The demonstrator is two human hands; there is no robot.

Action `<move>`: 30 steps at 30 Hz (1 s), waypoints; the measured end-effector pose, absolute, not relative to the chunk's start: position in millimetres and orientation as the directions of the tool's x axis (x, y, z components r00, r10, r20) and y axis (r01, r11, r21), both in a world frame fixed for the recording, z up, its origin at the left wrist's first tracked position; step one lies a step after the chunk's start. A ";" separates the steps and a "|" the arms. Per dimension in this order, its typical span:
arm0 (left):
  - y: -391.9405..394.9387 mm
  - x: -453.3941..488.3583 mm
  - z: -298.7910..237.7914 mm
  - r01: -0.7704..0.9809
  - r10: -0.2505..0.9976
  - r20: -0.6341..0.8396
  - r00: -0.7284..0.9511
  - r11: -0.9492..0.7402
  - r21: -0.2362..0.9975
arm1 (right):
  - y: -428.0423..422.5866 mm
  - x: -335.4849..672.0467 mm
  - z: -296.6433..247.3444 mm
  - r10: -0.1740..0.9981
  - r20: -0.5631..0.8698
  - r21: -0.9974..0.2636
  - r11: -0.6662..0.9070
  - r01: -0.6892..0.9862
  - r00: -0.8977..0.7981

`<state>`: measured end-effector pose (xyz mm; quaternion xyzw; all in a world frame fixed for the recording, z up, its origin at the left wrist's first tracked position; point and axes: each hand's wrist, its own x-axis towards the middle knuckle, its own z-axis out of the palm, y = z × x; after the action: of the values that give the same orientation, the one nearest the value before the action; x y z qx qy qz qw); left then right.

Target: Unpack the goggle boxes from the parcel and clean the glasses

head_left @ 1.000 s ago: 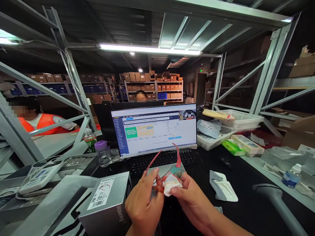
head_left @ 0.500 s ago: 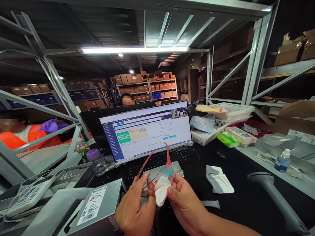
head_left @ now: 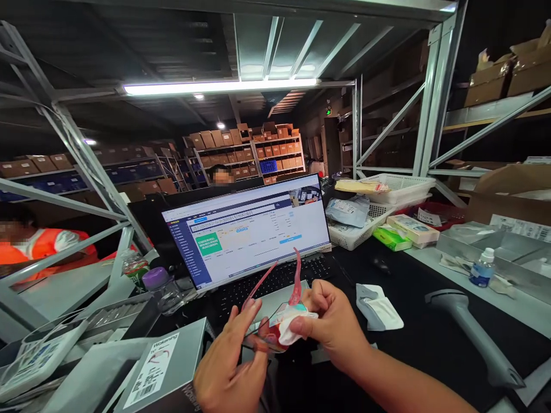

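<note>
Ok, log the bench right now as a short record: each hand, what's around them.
Left hand: around one side of the pink-armed glasses
Right hand: fingers pinching a white wipe at the lenses
Glasses arms: both pointing up and away from the person
Beyond hands: keyboard, lit monitor
Left of hands: grey Wakening box
Right of hands: grey-and-white packet, then handheld scanner
Unclear: wipe's material
</note>
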<state>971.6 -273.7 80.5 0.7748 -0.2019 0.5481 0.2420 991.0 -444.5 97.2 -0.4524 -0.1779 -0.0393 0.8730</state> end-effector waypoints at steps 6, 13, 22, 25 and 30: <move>-256.5 968.9 93.1 -0.626 -0.218 0.895 0.389 -0.775 0.083 | -469.0 993.6 114.1 0.256 0.359 -0.857 0.471 0.209 0.898; -255.5 972.5 105.3 -0.677 -0.316 0.884 0.344 -0.736 0.001 | -483.2 990.9 121.8 0.341 0.365 -0.891 0.399 0.219 0.866; -251.2 981.6 97.6 -0.698 -0.313 0.869 0.383 -0.714 0.051 | -490.8 995.7 117.5 0.327 0.508 -0.860 0.233 0.453 0.797; -251.9 983.6 92.2 -0.676 -0.268 0.855 0.443 -0.726 0.123 | -495.7 995.8 117.4 0.336 0.512 -0.859 0.203 0.470 0.790; -256.0 987.0 87.7 -0.674 -0.218 0.824 0.523 -0.698 0.243 | -498.6 997.2 118.3 0.405 0.447 -0.894 0.222 0.389 0.797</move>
<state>987.0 -256.0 87.7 0.8265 -0.2698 0.4073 0.2797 997.2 -498.6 118.3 -0.6239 -0.3182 0.0057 0.7138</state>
